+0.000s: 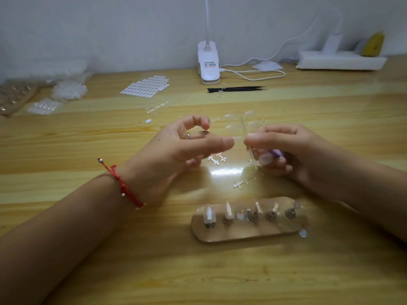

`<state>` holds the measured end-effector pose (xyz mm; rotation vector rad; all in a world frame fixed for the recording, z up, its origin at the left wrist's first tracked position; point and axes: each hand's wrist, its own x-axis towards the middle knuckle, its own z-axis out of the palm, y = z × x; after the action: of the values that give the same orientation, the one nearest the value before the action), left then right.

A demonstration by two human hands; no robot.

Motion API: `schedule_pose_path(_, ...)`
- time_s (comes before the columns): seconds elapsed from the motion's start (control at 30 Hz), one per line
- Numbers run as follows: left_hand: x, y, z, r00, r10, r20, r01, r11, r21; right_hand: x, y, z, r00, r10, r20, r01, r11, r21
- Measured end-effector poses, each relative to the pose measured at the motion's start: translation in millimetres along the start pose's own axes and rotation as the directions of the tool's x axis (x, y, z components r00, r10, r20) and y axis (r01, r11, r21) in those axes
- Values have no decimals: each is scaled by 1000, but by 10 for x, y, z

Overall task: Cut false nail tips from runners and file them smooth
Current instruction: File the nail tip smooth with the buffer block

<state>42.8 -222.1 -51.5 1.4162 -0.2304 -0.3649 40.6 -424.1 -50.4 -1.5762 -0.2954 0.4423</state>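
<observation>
Pinching a clear runner of false nail tips (245,130) between thumb and fingers, the right hand (284,148) holds it upright above the middle of the wooden worktop (88,150), with a purple tool (276,153) tucked in its curled lower fingers. The left hand (182,146) hovers just beside it, fingers loosely open and empty. Nearer the front edge lies a wooden nail stand (248,219); cut runner scraps (241,183) lie between.

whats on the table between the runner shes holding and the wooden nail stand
In the head view, a small cut-off runner scrap lies on the bare wooden table between the held runner and the nail stand, beside a bright lamp glare.
</observation>
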Motion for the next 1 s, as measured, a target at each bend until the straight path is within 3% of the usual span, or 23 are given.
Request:
schedule_pose_path(0.1, -21, -20, 45, 985, 108, -134, -98, 992, 76, 15, 42, 27, 965, -131, -227, 86, 977, -197)
schedule_pose_path(0.17, -39, -42, 73, 972, 166, -166, -140, 977, 158, 14, 70, 28, 917, -277, -286, 149, 905, -399)
schedule_pose_path(0.27, -69, -50, 103, 950, 245, -191, -186, 941, 281, 5, 103, 44, 892, -386, -235, 190, 792, -580)
schedule_pose_path(0.4, -119, -13, 148, 934, 327, -142, -269, 908, 321, -3, 82, 14, 917, -338, -212, 127, 751, -648)
schedule_pose_path(0.47, -120, -17, 150, 937, 325, -127, -274, 911, 309, 3, 37, -19, 928, -258, -268, 90, 855, -510)
schedule_pose_path(0.53, -111, -35, 142, 940, 312, -135, -263, 919, 292, 21, 0, -6, 945, -108, -309, 56, 983, -173)
schedule_pose_path(0.6, -98, -57, 127, 942, 300, -152, -253, 930, 268, 47, 3, 31, 955, -14, -296, 59, 988, 143)
schedule_pose_path(0.67, -83, -78, 115, 943, 288, -164, -248, 942, 227, 66, 14, 46, 963, 16, -268, 68, 951, 303)
schedule_pose_path(0.8, -71, -101, 129, 950, 273, -149, -252, 957, 147, 69, 52, -5, 986, 2, -169, 60, 930, 363)
schedule_pose_path(1.0, -70, -136, 123, 941, 319, -115, -295, 937, 187, 74, 113, 13, 986, -104, -127, 130, 969, 212)
